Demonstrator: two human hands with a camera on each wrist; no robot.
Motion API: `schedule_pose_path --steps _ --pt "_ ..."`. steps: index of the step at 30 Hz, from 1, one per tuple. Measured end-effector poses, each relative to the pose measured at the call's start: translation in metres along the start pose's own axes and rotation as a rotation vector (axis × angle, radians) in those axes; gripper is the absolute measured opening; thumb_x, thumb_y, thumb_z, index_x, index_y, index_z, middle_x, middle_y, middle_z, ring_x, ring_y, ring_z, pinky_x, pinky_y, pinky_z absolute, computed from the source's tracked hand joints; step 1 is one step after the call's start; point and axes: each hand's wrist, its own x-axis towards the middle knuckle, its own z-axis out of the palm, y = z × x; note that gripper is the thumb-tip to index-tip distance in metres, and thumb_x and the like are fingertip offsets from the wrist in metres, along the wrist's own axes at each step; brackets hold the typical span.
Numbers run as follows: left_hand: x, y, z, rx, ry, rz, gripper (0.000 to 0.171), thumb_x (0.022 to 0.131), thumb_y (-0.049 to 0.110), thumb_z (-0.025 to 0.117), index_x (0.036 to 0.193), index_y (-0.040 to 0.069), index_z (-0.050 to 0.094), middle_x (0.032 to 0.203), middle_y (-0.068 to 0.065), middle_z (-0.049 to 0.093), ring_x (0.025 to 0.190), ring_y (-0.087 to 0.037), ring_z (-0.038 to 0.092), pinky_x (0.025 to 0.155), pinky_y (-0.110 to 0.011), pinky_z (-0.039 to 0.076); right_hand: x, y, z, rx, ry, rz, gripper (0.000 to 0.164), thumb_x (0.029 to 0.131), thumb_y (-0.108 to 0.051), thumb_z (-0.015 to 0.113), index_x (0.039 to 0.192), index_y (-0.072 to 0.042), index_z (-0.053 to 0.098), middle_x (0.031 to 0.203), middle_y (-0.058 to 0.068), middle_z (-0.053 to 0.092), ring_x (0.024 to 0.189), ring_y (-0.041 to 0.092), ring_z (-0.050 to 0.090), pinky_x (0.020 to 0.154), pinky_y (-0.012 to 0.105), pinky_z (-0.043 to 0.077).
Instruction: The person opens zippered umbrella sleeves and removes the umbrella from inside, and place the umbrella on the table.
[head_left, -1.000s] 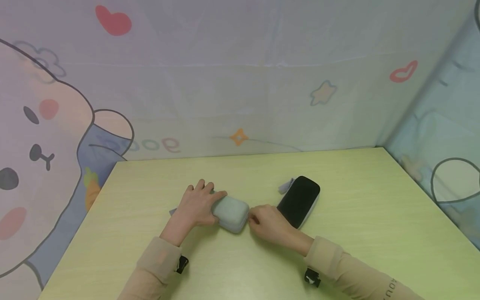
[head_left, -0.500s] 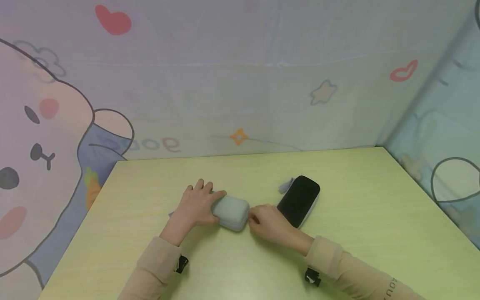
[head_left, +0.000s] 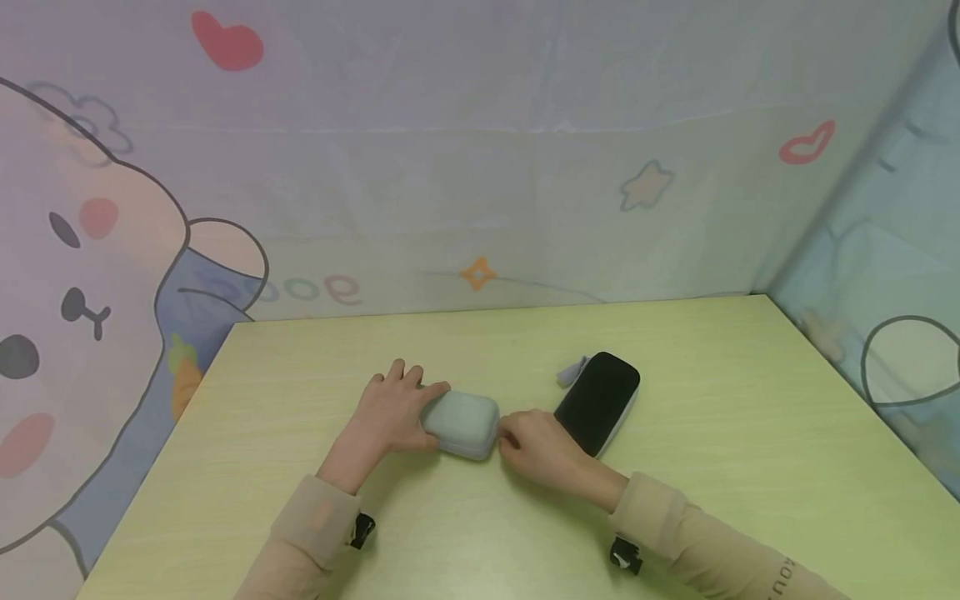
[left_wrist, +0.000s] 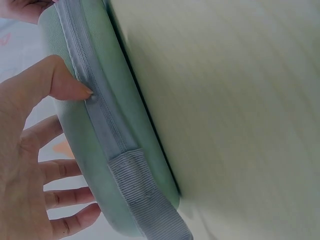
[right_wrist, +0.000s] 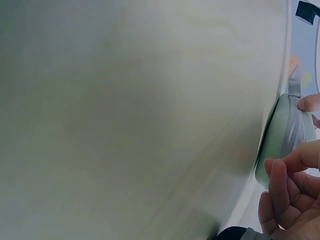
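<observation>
A pale green zip case with a grey zip band lies on the table in front of me. My left hand grips its left part, the thumb on the zip band and the other fingers spread along the far side. A grey ribbed strap hangs off that end. At the opposite end, my right hand has thumb and index finger pinched together against the end of the zip. The zipper pull there is hidden by the fingertips.
A black-topped case lies right behind my right hand, with a small grey strap at its far left side. The light wooden table meets a printed cloth backdrop at its far edge.
The green zip case has turned slightly, its near right corner swinging up, and my left hand has shifted a little left with it. My right hand has stayed almost still.
</observation>
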Motion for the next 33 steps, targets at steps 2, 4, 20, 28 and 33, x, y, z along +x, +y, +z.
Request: schedule_pose_path --steps 2,4,20,28,33 --pt "-0.0002 -0.0002 0.0001 -0.003 -0.001 -0.001 0.069 0.065 0.050 0.077 0.129 0.030 0.059 0.107 -0.006 0.058 0.099 -0.027 0.048 0.070 -0.040 0.044 0.0000 0.0004 0.0005 -0.001 0.003 -0.005 0.020 0.081 -0.004 0.060 0.065 -0.014 0.057 0.060 -0.010 0.043 0.055 0.003 0.036 0.051 0.017 0.031" --pt "-0.0003 -0.0006 0.0003 -0.004 -0.002 -0.004 0.070 0.065 0.050 0.077 0.129 0.030 0.059 0.107 -0.007 0.058 0.098 -0.026 0.048 0.069 -0.039 0.044 -0.0002 0.0006 0.0005 -0.002 0.003 -0.004 0.019 0.082 -0.004 0.060 0.066 -0.014 0.058 0.060 -0.010 0.044 0.055 0.003 0.036 0.052 0.017 0.031" --pt "-0.0034 -0.0016 0.0024 -0.004 0.016 -0.001 0.069 0.064 0.052 0.075 0.127 0.028 0.061 0.101 -0.006 0.056 0.092 -0.024 0.045 0.063 -0.035 0.042 -0.0007 0.0008 -0.0011 -0.013 0.005 0.013 0.023 0.082 -0.005 0.061 0.062 -0.015 0.054 0.059 -0.010 0.044 0.054 0.003 0.036 0.050 0.017 0.032" --pt "-0.0041 -0.0019 0.0030 -0.003 0.046 0.008 0.068 0.063 0.051 0.077 0.125 0.027 0.062 0.099 -0.006 0.057 0.090 -0.025 0.046 0.060 -0.034 0.042 -0.0002 0.0013 -0.0019 -0.016 0.005 0.016 0.022 0.082 -0.005 0.061 0.064 -0.015 0.055 0.059 -0.009 0.045 0.055 0.004 0.037 0.050 0.018 0.032" --pt "-0.0039 -0.0017 0.0022 0.004 0.042 0.007 0.069 0.063 0.052 0.076 0.125 0.027 0.062 0.101 -0.007 0.058 0.090 -0.026 0.046 0.060 -0.034 0.044 0.0000 0.0016 -0.0022 -0.017 0.012 0.011 0.022 0.082 -0.006 0.062 0.064 -0.015 0.055 0.059 -0.009 0.045 0.055 0.004 0.037 0.050 0.018 0.031"
